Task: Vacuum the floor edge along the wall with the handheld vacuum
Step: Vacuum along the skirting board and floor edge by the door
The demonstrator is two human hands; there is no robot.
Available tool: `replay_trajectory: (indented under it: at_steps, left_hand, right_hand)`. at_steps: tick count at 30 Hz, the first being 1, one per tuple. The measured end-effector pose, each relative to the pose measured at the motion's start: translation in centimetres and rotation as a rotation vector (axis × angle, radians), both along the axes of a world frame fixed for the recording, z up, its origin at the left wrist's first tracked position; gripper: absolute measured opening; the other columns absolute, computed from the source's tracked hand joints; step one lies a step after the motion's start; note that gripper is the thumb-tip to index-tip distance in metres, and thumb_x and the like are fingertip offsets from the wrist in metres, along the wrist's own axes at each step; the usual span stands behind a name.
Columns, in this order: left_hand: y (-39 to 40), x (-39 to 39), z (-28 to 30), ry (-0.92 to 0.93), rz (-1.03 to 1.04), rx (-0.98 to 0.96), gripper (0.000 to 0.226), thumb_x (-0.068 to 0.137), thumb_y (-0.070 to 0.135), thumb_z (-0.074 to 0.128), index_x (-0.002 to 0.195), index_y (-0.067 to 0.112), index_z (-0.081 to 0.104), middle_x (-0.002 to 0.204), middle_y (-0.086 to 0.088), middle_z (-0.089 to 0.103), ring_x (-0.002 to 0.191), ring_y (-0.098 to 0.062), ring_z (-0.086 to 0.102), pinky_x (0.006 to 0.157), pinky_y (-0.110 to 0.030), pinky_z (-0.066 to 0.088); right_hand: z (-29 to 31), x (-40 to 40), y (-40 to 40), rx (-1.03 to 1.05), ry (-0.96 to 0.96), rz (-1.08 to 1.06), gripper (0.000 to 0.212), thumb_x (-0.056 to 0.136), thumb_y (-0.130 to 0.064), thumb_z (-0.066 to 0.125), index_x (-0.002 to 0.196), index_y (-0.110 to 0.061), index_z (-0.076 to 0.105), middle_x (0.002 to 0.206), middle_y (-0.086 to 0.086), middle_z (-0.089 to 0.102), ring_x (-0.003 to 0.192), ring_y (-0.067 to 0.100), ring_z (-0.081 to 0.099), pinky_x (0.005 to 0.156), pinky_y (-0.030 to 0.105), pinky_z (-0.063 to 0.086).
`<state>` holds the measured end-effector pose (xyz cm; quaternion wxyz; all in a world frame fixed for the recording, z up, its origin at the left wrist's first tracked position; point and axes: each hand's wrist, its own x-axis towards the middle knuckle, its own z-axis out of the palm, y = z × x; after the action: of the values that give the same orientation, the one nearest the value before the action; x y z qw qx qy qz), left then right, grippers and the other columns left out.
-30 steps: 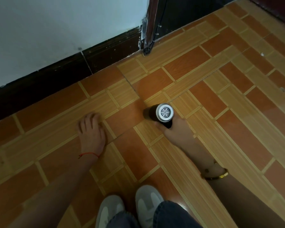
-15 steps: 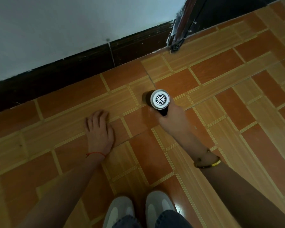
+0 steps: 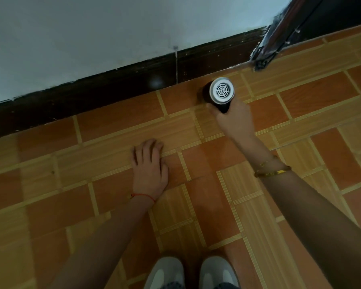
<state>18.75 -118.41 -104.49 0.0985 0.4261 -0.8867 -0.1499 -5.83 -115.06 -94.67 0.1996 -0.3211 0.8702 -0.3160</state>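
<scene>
The right hand (image 3: 234, 119), wrapped around the handheld vacuum (image 3: 220, 93), is carrying it forward from mid-floor to the skirting board (image 3: 121, 80), so edge cleaning is starting; the left hand (image 3: 149, 170) is resting spread flat behind.

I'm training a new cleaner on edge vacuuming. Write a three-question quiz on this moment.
1. True or false: the left hand lies flat on the floor.
2. Which hand has its grip on the vacuum? A) left B) right C) both
3. Fill in: the vacuum's nose points toward the dark ____ at the foot of the wall.

Key: 1 true; 2 B; 3 baseboard.
</scene>
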Motion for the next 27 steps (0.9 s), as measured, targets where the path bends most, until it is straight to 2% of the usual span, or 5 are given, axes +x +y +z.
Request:
replay_trajectory:
  at_steps: [8, 11, 16, 22, 27]
  left_hand:
    - [-0.1, -0.1, 0.1, -0.003, -0.013, 0.006, 0.047, 0.089, 0.028, 0.045, 0.133, 0.012, 0.053, 0.142, -0.011, 0.047, 0.135, -0.033, 0.042, 0.117, -0.061, 0.021]
    - [-0.1, 0.0, 0.1, 0.009, -0.015, 0.003, 0.047, 0.089, 0.027, 0.046, 0.133, 0.011, 0.053, 0.142, -0.011, 0.048, 0.135, -0.033, 0.042, 0.117, -0.061, 0.021]
    - [-0.1, -0.2, 0.0, -0.005, -0.015, 0.0, 0.046, 0.09, 0.026, 0.046, 0.133, 0.012, 0.053, 0.143, -0.01, 0.047, 0.136, -0.032, 0.042, 0.117, -0.06, 0.021]
    - [-0.1, -0.2, 0.1, 0.001, -0.006, 0.016, 0.046, 0.09, 0.026, 0.045, 0.133, 0.011, 0.054, 0.143, -0.01, 0.047, 0.136, -0.033, 0.042, 0.118, -0.06, 0.02]
    - [-0.1, -0.3, 0.0, 0.005, -0.004, 0.017, 0.045, 0.09, 0.025, 0.046, 0.133, 0.011, 0.054, 0.143, -0.01, 0.047, 0.137, -0.033, 0.042, 0.118, -0.06, 0.02]
  right_hand:
    - [-0.7, 1.8, -5.5, -0.042, -0.043, 0.225, 0.067, 0.083, -0.044, 0.07, 0.14, -0.021, 0.043, 0.125, 0.001, 0.064, 0.118, 0.023, 0.058, 0.094, 0.038, 0.049]
    - [-0.9, 2.5, -6.0, -0.032, -0.03, 0.285, 0.07, 0.084, -0.045, 0.069, 0.143, -0.023, 0.039, 0.125, 0.001, 0.065, 0.118, 0.024, 0.058, 0.092, 0.04, 0.05]
    - [-1.1, -0.4, -5.1, -0.028, -0.025, 0.154, 0.068, 0.085, -0.044, 0.068, 0.142, -0.02, 0.042, 0.124, 0.001, 0.065, 0.116, 0.021, 0.058, 0.086, 0.029, 0.045]
    - [-0.9, -4.3, -3.2, -0.055, 0.033, -0.071, 0.064, 0.081, -0.048, 0.068, 0.135, -0.019, 0.05, 0.118, 0.0, 0.067, 0.11, 0.02, 0.061, 0.088, 0.033, 0.05]
    - [-0.7, -3.5, -3.4, -0.065, 0.024, -0.04, 0.064, 0.083, -0.043, 0.07, 0.137, -0.017, 0.049, 0.119, 0.001, 0.066, 0.11, 0.02, 0.061, 0.085, 0.029, 0.047]
